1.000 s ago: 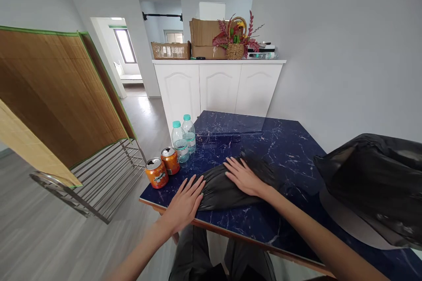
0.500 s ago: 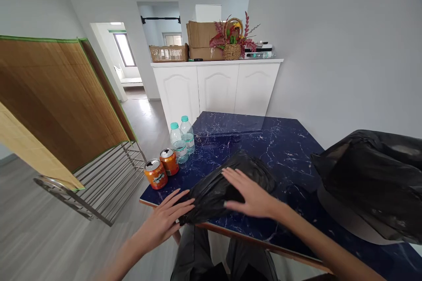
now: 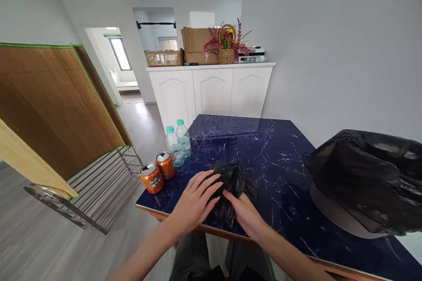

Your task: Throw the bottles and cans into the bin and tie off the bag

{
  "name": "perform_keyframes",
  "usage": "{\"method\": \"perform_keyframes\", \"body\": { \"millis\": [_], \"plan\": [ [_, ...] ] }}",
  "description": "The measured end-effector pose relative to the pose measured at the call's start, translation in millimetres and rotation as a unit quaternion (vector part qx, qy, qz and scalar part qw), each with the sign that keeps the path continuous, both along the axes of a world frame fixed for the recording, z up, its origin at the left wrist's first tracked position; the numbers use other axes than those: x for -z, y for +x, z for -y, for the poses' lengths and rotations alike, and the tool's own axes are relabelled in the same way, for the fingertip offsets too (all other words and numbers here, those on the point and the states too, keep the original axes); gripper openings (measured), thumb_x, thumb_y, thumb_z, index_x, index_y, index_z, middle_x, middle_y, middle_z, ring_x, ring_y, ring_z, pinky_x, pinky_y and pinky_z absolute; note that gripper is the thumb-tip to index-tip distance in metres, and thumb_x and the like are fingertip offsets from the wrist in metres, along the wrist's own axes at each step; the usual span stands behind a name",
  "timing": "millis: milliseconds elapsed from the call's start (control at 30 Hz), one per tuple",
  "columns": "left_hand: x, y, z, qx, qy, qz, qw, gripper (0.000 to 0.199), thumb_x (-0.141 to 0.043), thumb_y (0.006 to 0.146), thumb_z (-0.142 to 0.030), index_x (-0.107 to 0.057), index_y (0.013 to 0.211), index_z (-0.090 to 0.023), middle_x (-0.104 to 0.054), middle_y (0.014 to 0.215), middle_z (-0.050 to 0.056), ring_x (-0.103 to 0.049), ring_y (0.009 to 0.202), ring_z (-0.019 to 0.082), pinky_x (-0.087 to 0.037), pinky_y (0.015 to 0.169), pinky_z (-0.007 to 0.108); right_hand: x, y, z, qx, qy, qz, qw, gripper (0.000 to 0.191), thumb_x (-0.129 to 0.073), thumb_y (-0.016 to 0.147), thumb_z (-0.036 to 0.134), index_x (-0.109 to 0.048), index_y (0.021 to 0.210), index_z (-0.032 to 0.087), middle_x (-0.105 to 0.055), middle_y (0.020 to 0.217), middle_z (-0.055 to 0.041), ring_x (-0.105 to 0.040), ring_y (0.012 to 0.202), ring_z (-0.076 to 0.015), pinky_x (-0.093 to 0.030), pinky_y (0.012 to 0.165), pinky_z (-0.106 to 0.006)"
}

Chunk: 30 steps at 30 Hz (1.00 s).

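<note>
A crumpled black plastic bag (image 3: 235,180) lies bunched near the front edge of the blue marbled table (image 3: 263,140). My left hand (image 3: 197,197) rests against the bag's left side, its fingers extended and somewhat apart. On the bag's right side, my right hand (image 3: 245,216) has its fingers curled into the plastic, partly hidden by it. Two orange cans, one nearer (image 3: 152,178) and one farther (image 3: 165,165), stand open-topped at the table's left edge. Just behind them are two clear bottles with teal caps, one in front (image 3: 174,147) and one behind (image 3: 183,138).
A bin lined with a black bag (image 3: 362,180) stands on the table's right side. At the left is a metal rack (image 3: 105,184) with a bamboo mat (image 3: 59,105). A white cabinet (image 3: 211,92) holding boxes and a flower basket (image 3: 226,55) stands behind.
The black bag has gone from spread flat to a smaller bunch. My left hand has moved right and onto it; my right hand has gone from flat on top to curled at its right side.
</note>
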<state>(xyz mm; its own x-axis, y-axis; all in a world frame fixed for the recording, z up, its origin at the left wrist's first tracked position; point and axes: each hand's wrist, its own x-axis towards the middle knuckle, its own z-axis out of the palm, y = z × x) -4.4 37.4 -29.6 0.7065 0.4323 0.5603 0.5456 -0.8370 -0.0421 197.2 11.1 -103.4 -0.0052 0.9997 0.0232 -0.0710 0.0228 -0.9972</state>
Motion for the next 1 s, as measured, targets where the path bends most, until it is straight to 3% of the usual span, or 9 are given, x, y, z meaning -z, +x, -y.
{"method": "perform_keyframes", "body": {
  "millis": [67, 133, 200, 300, 500, 633, 767, 933, 1000],
  "plan": [
    [20.9, 6, -15, 0.008, -0.042, -0.077, 0.996, 0.056, -0.053, 0.110, -0.036, -0.040, 0.164, -0.026, -0.047, 0.168, 0.008, -0.037, 0.160, 0.030, -0.033, 0.131, 0.055, -8.1, 18, -6, 0.043, -0.044, -0.031, 0.998, 0.078, -0.069, 0.094, 0.049, -0.046, 0.163, 0.020, -0.067, 0.148, -0.0145, -0.066, 0.132, -0.0345, -0.054, 0.112, -0.052],
    [39.1, 8, -27, 0.000, -0.070, -0.107, 0.992, 0.062, -0.049, 0.111, -0.046, -0.033, 0.168, -0.027, -0.040, 0.173, 0.007, -0.029, 0.163, 0.030, -0.027, 0.133, 0.058, -17.9, 33, -8, 0.131, 0.007, 0.093, 0.987, 0.087, -0.069, 0.093, 0.048, -0.035, 0.168, 0.020, -0.050, 0.165, -0.0157, -0.052, 0.148, -0.0364, -0.044, 0.121, -0.056],
    [53.2, 10, -35, -0.009, -0.092, -0.115, 0.989, 0.064, -0.044, 0.112, -0.051, -0.029, 0.170, -0.028, -0.037, 0.174, 0.007, -0.024, 0.164, 0.031, -0.022, 0.134, 0.060, -24.6, 42, -8, 0.172, 0.113, 0.257, 0.944, 0.079, -0.059, 0.101, 0.047, -0.030, 0.171, 0.023, -0.033, 0.175, -0.0112, -0.034, 0.160, -0.0331, -0.032, 0.129, -0.056],
    [66.7, 12, -43, -0.018, -0.126, -0.125, 0.984, 0.062, -0.040, 0.112, -0.053, -0.032, 0.169, -0.028, -0.035, 0.175, 0.007, -0.022, 0.165, 0.033, -0.018, 0.133, 0.064, -21.0, 43, -10, 0.056, 0.234, 0.432, 0.869, 0.061, -0.039, 0.112, 0.046, -0.034, 0.169, 0.026, -0.030, 0.176, -0.0039, -0.023, 0.165, -0.0258, -0.021, 0.135, -0.053],
    [68.9, -1, -52, -0.001, -0.180, -0.113, 0.977, 0.063, -0.040, 0.113, -0.050, -0.024, 0.171, -0.034, -0.034, 0.175, 0.004, -0.020, 0.165, 0.031, -0.020, 0.133, 0.062, 11.2, 52, -21, -0.069, 0.168, 0.580, 0.794, 0.069, -0.027, 0.114, 0.058, -0.038, 0.167, 0.016, -0.028, 0.175, -0.0123, -0.024, 0.164, -0.0316, -0.021, 0.133, -0.062],
    [53.5, -18, -48, 0.019, -0.208, -0.092, 0.974, 0.061, -0.045, 0.112, -0.047, -0.030, 0.169, -0.034, -0.032, 0.176, 0.004, -0.018, 0.166, 0.030, -0.021, 0.134, 0.061, -0.2, 65, -4, -0.042, 0.189, 0.561, 0.805, 0.065, -0.029, 0.114, 0.056, -0.036, 0.168, 0.020, -0.030, 0.175, -0.0084, -0.024, 0.164, -0.0275, -0.021, 0.135, -0.058],
    [39.9, -25, -36, 0.059, -0.229, -0.077, 0.969, 0.060, -0.054, 0.109, -0.048, -0.038, 0.165, -0.033, -0.039, 0.173, 0.004, -0.025, 0.165, 0.027, -0.020, 0.135, 0.057, -12.0, 63, 27, -0.139, 0.270, 0.525, 0.795, 0.080, -0.053, 0.106, 0.061, -0.026, 0.172, 0.024, -0.033, 0.175, -0.0056, -0.029, 0.163, -0.0279, -0.024, 0.135, -0.053],
    [40.4, -25, -36, 0.078, -0.254, -0.055, 0.963, 0.086, -0.078, 0.089, -0.064, -0.046, 0.161, -0.028, -0.055, 0.162, 0.012, -0.045, 0.154, 0.035, -0.033, 0.129, 0.058, -4.9, 63, 34, -0.122, 0.254, 0.487, 0.827, 0.045, -0.039, 0.114, 0.033, -0.060, 0.153, 0.026, -0.061, 0.156, -0.0072, -0.054, 0.148, -0.0280, -0.040, 0.126, -0.053],
    [41.5, -24, -39, 0.076, -0.265, -0.035, 0.961, 0.069, -0.077, 0.091, -0.061, -0.059, 0.149, -0.028, -0.065, 0.152, 0.011, -0.054, 0.147, 0.033, -0.040, 0.125, 0.053, -8.4, 69, 32, -0.101, 0.201, 0.446, 0.866, 0.044, -0.034, 0.115, 0.036, -0.070, 0.139, 0.025, -0.077, 0.132, -0.0089, -0.072, 0.125, -0.0281, -0.056, 0.109, -0.047]
  ]
}}
